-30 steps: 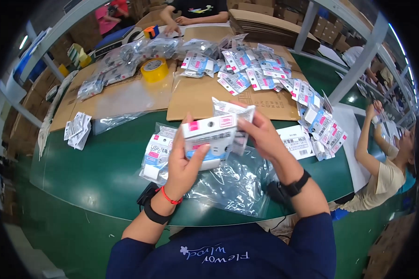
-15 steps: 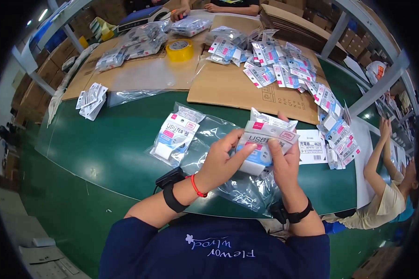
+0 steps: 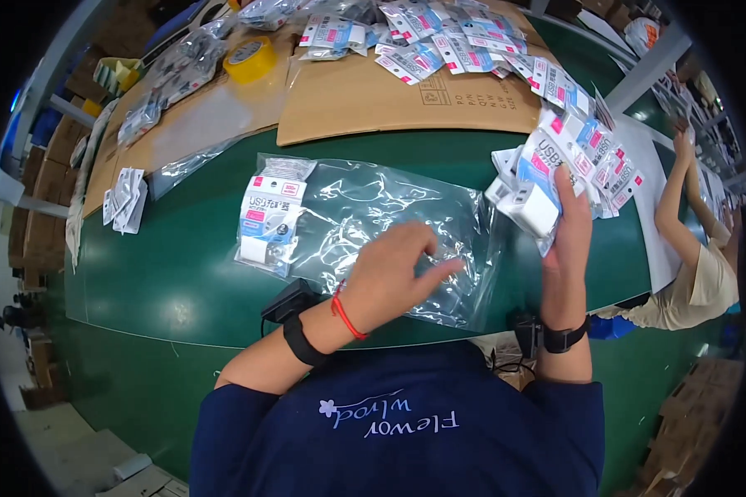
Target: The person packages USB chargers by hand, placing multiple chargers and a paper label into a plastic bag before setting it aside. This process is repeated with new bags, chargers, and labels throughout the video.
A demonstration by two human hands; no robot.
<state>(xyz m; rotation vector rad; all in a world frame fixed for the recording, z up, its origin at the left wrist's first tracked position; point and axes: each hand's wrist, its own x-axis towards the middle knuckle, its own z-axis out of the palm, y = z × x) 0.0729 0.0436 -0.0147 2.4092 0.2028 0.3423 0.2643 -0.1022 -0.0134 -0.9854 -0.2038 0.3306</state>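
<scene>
My right hand (image 3: 574, 228) grips a packaged USB charger (image 3: 532, 203), a white adapter in a clear pouch with a white, pink and blue card. It holds the charger over the right side of the green table, in front of a heap of similar packs (image 3: 612, 166). Whether more than one pack is in the hand, I cannot tell. My left hand (image 3: 402, 269) hovers over a large clear plastic bag (image 3: 365, 195), fingers loosely bent and apart, with nothing in them. At the bag's left end lies another charger pack (image 3: 271, 217).
Flattened cardboard (image 3: 348, 108) covers the table's far side, carrying many charger packs (image 3: 464, 50), a yellow tape roll (image 3: 250, 60) and filled bags (image 3: 174, 83). White cards (image 3: 126, 200) are stacked at the left. Another person (image 3: 700, 248) works at the right.
My right hand has carried the charger pack right, toward the heap. My left hand has let go of it and stays over the bag. The view has shifted.
</scene>
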